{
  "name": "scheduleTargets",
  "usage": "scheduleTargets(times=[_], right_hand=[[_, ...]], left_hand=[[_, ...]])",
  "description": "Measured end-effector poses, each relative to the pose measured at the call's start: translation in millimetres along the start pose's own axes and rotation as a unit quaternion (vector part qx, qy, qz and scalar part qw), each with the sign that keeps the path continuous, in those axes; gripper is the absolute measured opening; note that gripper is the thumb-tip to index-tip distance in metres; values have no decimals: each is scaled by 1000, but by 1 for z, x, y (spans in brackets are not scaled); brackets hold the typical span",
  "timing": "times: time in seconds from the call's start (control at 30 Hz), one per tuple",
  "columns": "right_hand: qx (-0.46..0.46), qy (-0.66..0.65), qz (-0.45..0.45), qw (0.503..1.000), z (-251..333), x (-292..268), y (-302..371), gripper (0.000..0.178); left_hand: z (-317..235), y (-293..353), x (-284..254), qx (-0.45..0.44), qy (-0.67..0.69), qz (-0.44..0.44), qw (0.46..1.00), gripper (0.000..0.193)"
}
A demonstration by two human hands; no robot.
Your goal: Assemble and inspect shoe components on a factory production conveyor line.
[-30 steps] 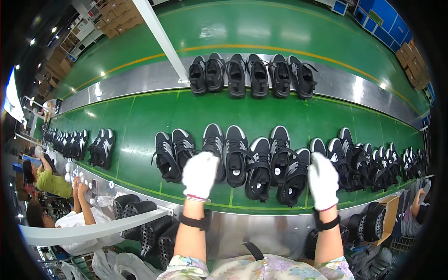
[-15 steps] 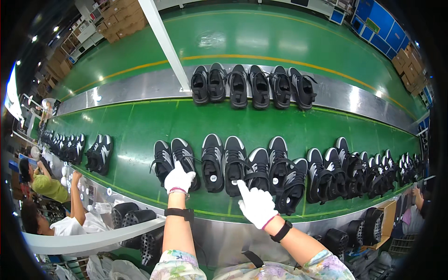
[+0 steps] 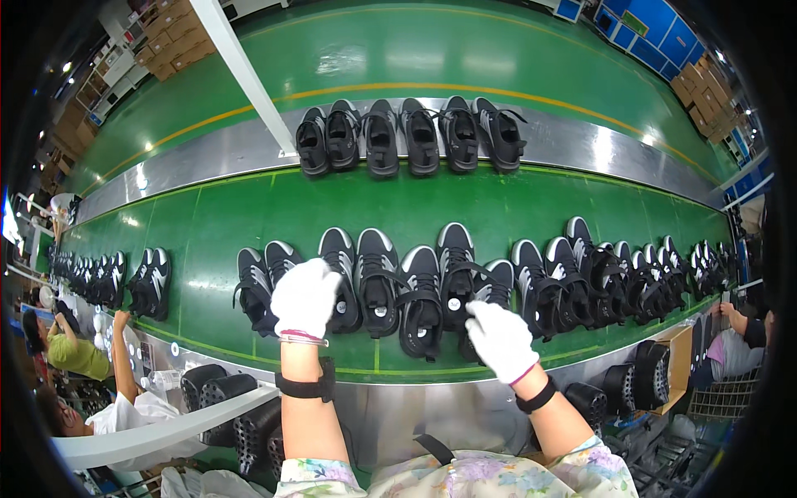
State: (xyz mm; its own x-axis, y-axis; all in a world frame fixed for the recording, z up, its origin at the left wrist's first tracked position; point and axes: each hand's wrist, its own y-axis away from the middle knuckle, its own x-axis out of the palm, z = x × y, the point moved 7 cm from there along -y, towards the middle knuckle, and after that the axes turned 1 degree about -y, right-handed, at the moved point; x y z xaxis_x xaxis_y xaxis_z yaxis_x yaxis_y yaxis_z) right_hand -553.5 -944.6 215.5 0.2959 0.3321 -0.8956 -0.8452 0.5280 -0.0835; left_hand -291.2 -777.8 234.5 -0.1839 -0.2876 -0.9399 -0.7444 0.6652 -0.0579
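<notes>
White gloves cover both of my hands. My left hand [image 3: 305,299] reaches over the belt at the left of the near row, in front of a black-and-grey sneaker [image 3: 281,256] and beside another sneaker [image 3: 339,249]; its fingers are hidden. To the right, my right hand [image 3: 501,342] is at the heel end of a sneaker [image 3: 496,280], partly covering it, with thumb and forefinger slightly apart and nothing seen between them. Between my hands stand several more sneakers, one a dark sneaker [image 3: 419,286] with its strap loose. Round white stickers show inside some of them.
Across the green belt [image 3: 224,207], several sneakers [image 3: 382,137] stand along the far metal edge [image 3: 573,149]. More sneakers line both ends. A white post [image 3: 237,70] rises behind. Black shoe lasts [image 3: 224,398] lie below the near edge. Other people sit left and right.
My view has swung a little, so everything sits further left. Against the sneakers, my left hand has gone slightly right and forward; my right hand has moved right to another sneaker.
</notes>
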Motion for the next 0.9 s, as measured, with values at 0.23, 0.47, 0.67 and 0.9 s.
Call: scheduleTargets(times=[0.23, 0.47, 0.67, 0.9], right_hand=[[99, -106, 106, 984, -12, 45, 10, 65], [115, -105, 173, 972, -6, 81, 14, 62], [11, -40, 253, 967, 15, 68, 17, 74], [7, 113, 254, 960, 35, 90, -11, 48]], left_hand=[[-105, 66, 98, 2, -23, 218, 976, 46], [-59, 93, 161, -171, 82, 195, 962, 42], [-60, 74, 177, -119, 171, 172, 963, 35], [-44, 30, 88, -15, 139, -79, 987, 27]])
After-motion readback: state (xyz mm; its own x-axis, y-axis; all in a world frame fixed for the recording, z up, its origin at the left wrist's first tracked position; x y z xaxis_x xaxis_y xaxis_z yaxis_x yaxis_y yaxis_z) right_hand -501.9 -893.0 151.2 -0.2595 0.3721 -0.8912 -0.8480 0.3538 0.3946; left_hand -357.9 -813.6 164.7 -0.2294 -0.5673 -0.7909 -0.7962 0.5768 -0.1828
